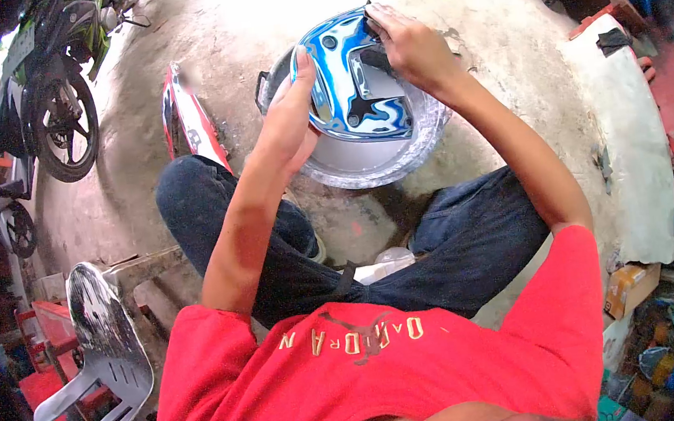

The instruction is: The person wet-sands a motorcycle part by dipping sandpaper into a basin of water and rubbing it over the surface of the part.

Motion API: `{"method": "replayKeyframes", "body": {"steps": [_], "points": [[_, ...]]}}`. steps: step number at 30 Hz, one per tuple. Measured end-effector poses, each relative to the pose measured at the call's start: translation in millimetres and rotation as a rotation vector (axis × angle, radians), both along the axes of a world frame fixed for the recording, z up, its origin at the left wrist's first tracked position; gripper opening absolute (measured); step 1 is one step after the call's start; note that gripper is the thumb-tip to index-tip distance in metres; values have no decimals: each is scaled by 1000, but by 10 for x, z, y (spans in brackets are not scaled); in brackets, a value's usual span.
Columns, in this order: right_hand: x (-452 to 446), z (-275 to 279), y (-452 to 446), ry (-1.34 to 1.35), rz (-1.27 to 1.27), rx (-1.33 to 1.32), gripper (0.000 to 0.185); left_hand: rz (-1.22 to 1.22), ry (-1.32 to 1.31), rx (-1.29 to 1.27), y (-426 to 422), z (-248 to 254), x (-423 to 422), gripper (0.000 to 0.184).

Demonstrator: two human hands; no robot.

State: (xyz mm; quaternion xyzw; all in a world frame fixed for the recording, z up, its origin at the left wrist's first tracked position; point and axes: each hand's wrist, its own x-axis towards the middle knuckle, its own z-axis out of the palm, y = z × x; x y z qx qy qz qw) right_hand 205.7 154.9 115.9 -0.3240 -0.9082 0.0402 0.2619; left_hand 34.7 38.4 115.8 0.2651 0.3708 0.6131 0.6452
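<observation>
A glossy panel with swirling blue, white and black patterns (pixel 333 81) is tilted above a wide round basin (pixel 350 173) on the floor. My left hand (pixel 292 121) grips its left edge, thumb on the patterned face and the other fingers behind it. At the panel's upper right corner is my right hand (pixel 415 49), its fingers together and bent against the edge; its fingertips are partly hidden. Pale liquid or a pale bottom shows inside the basin under the panel.
A red and white panel (pixel 195 123) lies on the floor left of the basin. Motorcycles (pixel 63 107) stand at the upper left, a worn plastic chair (pixel 110 338) at the lower left. On the right are a pale slab (pixel 631 150), a cardboard box (pixel 630 288) and part of another person's hand (pixel 647 68).
</observation>
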Motion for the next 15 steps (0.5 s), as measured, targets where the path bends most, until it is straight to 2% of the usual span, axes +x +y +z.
{"method": "replayKeyframes", "body": {"steps": [2,4,6,9,12,13,14,15], "points": [[-27,-7,-160,37,37,16,46,-1,-15,19,26,-7,-6,53],[-149,-16,-428,155,324,234,46,9,-47,21,25,-66,-33,53],[-107,-26,-298,180,373,263,44,3,-32,29,-1,-41,-18,53],[-52,99,38,-26,-83,-182,43,-43,-23,19,-8,-39,11,54],[-150,18,-327,150,195,43,44,-22,-43,3,-16,-2,41,55],[-187,46,-457,201,334,191,47,29,-56,21,8,-37,45,56],[-183,40,-457,159,354,283,51,8,-50,24,10,-37,27,56],[-146,28,-365,153,313,222,49,-12,-44,25,-3,-34,6,56]]}}
